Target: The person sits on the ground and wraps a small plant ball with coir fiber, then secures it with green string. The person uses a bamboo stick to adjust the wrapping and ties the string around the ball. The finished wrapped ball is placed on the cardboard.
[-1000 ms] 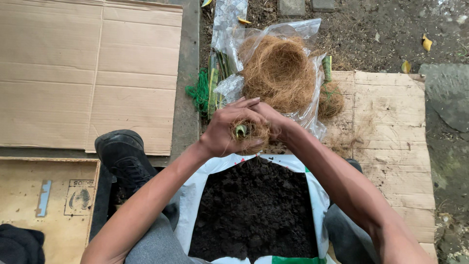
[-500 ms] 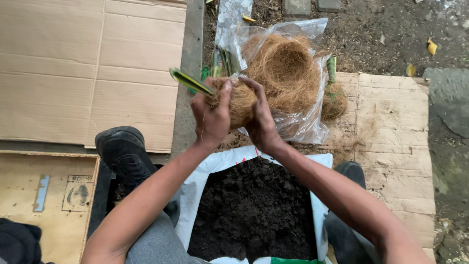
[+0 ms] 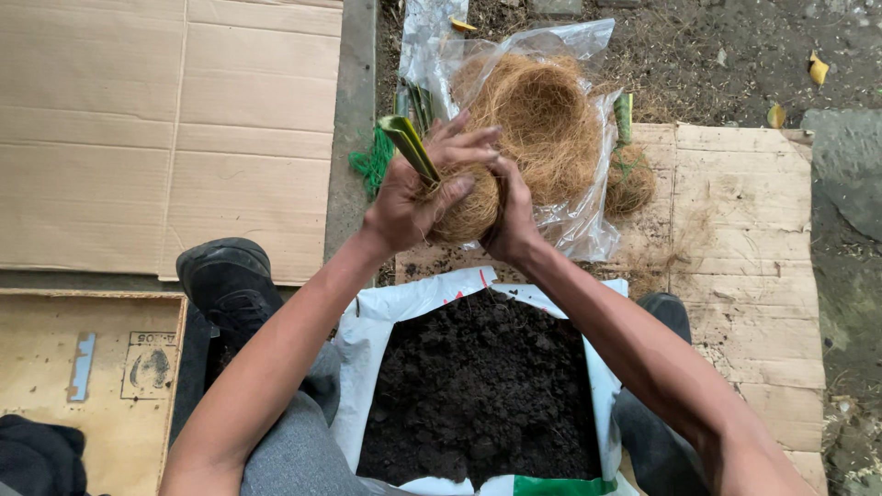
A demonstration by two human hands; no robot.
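Fingers of left hand (image 3: 409,197) and right hand (image 3: 510,225) clasp a rounded, fibrous brown coir ball (image 3: 469,207) with stiff green leaf blades (image 3: 409,147).

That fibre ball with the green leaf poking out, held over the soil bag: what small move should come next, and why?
Probably press and turn the fibre ball to firm it. The left hand and right hand cup it on both sides, the green leaf juts out at a slant, and loose strands show at its edge. More loose fibre lies in the clear bag behind.

Rough fibrous ball (image 3: 470,209), glossy plastic bag (image 3: 577,220)
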